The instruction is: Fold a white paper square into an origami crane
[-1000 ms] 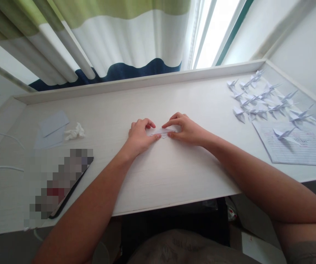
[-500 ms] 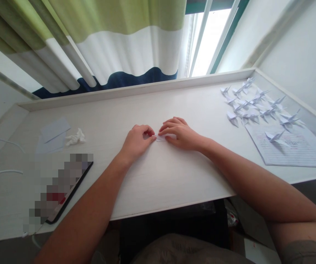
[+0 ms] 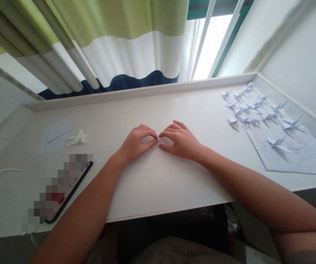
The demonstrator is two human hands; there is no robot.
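Observation:
At the middle of the desk, a small white folded paper [image 3: 162, 140] is mostly hidden by the fingers. Its left end is pinched between the thumb and forefinger of my left hand [image 3: 139, 142]. Facing it from the other side, my right hand [image 3: 182, 140] curves around the paper, with the forefinger and thumb tips at its edges. The fingertips of both hands almost meet. Finished paper cranes [image 3: 247, 109], several of them, stand in rows at the back right. One more crane [image 3: 277, 143] rests on a lined, written sheet [image 3: 292, 161].
Flat white paper sheets [image 3: 57, 130] lie at the left beside a crumpled tissue [image 3: 77, 138]. Nearer me is a dark-edged tablet [image 3: 72, 194], its screen blurred out. White cables [image 3: 5, 172] run in from the left. A raised rim [image 3: 144, 90] borders the desk's back, below a curtain [image 3: 124, 51].
My fingertips have come closer together over the paper, and less of it shows. The right hand's fingers have spread slightly. The view has tilted a little.

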